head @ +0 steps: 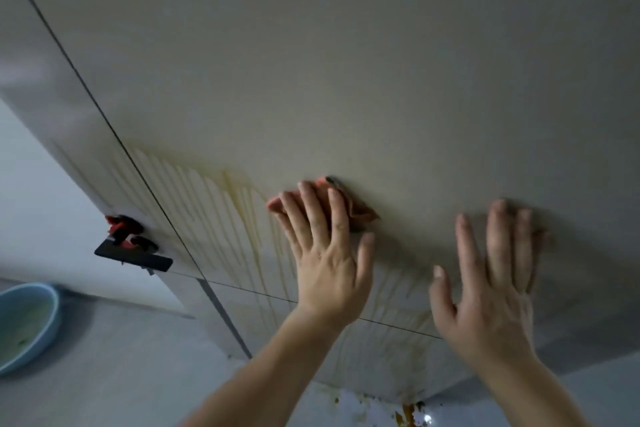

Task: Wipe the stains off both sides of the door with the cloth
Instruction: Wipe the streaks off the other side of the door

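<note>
- While touching the door (381, 80), presses the pink cloth (356, 210) flat against it with the left hand (325, 263), fingers (337, 218) straight and spread, not curled round it.
- Rests the right hand (485, 295) flat on the door just beside, fingers straight, holding nothing.
- Yellow drip stains (239, 218) on the door, left of the cloth and below it.
- Down on the floor (138, 374), a blue bowl (27, 322) at the left and orange spots (408, 416) under the door.

Smooth, seemingly matt door (346, 62); soft cloth (360, 211)
</note>
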Demonstrator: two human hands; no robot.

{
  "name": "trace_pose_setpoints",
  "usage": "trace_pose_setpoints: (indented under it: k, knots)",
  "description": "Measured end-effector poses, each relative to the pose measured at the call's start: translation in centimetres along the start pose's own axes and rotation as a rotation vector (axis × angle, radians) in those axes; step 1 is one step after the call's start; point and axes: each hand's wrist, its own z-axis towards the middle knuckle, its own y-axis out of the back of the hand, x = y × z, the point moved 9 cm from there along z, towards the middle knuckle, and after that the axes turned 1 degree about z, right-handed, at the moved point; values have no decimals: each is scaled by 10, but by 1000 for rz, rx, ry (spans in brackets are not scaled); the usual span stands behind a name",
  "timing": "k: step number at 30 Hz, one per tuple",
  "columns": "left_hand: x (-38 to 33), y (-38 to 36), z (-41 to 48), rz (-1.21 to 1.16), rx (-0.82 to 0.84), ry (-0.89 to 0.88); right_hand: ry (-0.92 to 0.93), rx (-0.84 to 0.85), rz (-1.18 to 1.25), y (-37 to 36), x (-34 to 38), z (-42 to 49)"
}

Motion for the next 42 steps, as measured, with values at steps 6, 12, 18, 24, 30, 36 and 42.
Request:
trace_pose_setpoints:
  k: [6, 12, 18, 24, 30, 36, 42]
  knots:
    - [87, 56, 48, -88, -242, 252, 301, 74, -19, -13, 64, 40]
    - [98, 63, 38, -265, -173, 316, 463, 124, -21, -32, 138, 73]
    - [226, 138, 85, -424, -333, 639, 505, 115, -23, -47, 182, 86]
    - [237, 143, 80, -482, -288, 598, 489, 79, -108, -63, 200, 86]
    - [297, 174, 104, -455, -396, 679, 522, 68, -173, -78, 223, 87]
    - [227, 107, 51, -399, -189, 448, 519, 97, -201, -84, 224, 81]
    - [263, 129, 78, -332, -412, 444, 403, 140, -256, -64, 175, 60]
